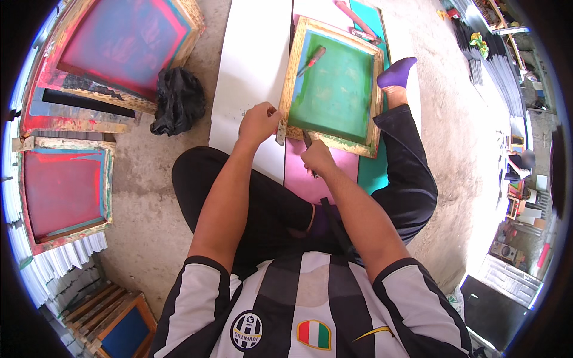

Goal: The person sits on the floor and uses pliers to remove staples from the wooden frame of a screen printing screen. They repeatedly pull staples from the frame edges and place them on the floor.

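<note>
A wooden-framed printing screen (334, 98) with green mesh lies in front of me on the boards. At its near left corner, my left hand (259, 122) is closed, fingers curled beside the frame; what they hold, if anything, is hidden. A metal strip (280, 133) with holes sticks out from that corner. My right hand (319, 157) grips a dark hand tool (307, 138) at the near edge of the frame; its exact kind is unclear. On the mesh rests a screwdriver (313, 60) with a red and black handle.
Under the screen are white (246, 65), pink and green boards. More tools (361, 30) lie past the far right corner. Other framed screens (62, 191) stand at left, near a black plastic bag (177, 101). My purple-socked foot (397, 73) is right of the screen. Another person (520, 164) is far right.
</note>
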Action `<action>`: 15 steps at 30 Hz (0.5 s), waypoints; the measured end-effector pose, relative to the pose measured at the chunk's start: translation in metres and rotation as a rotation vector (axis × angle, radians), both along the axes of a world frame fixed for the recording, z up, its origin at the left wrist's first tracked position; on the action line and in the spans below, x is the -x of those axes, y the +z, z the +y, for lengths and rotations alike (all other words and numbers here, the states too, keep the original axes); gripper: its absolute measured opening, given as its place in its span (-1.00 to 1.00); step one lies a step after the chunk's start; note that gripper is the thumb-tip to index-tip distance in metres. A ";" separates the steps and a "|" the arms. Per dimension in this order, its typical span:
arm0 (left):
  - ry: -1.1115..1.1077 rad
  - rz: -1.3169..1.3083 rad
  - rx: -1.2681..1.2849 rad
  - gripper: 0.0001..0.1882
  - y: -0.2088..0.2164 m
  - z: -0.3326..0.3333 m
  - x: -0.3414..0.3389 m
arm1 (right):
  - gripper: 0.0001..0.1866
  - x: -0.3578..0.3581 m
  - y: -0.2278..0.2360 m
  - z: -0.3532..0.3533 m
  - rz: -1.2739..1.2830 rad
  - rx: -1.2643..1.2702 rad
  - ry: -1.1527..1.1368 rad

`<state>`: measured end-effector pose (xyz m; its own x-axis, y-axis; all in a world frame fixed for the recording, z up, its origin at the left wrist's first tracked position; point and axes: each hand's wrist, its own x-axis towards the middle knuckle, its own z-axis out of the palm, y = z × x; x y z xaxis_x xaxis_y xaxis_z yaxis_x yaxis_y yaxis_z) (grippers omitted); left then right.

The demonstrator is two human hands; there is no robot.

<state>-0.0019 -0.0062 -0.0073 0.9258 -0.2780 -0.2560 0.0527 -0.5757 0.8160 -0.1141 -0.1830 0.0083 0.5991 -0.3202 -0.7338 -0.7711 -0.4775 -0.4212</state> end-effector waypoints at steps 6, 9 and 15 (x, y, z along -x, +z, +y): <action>-0.042 0.003 -0.041 -0.54 0.005 -0.003 -0.003 | -0.72 0.017 -0.023 0.013 -0.223 0.319 0.072; -0.034 -0.007 -0.049 -0.54 -0.003 -0.001 0.000 | -0.66 0.020 -0.038 0.012 -0.140 0.272 -0.022; -0.050 0.032 -0.040 -0.52 -0.002 0.004 0.001 | -0.67 0.035 -0.025 0.007 -0.186 0.100 0.046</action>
<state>-0.0026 -0.0022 -0.0089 0.9022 -0.3128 -0.2970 0.0486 -0.6104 0.7906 -0.1489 -0.1756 -0.0169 0.7373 -0.3547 -0.5749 -0.6605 -0.5571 -0.5034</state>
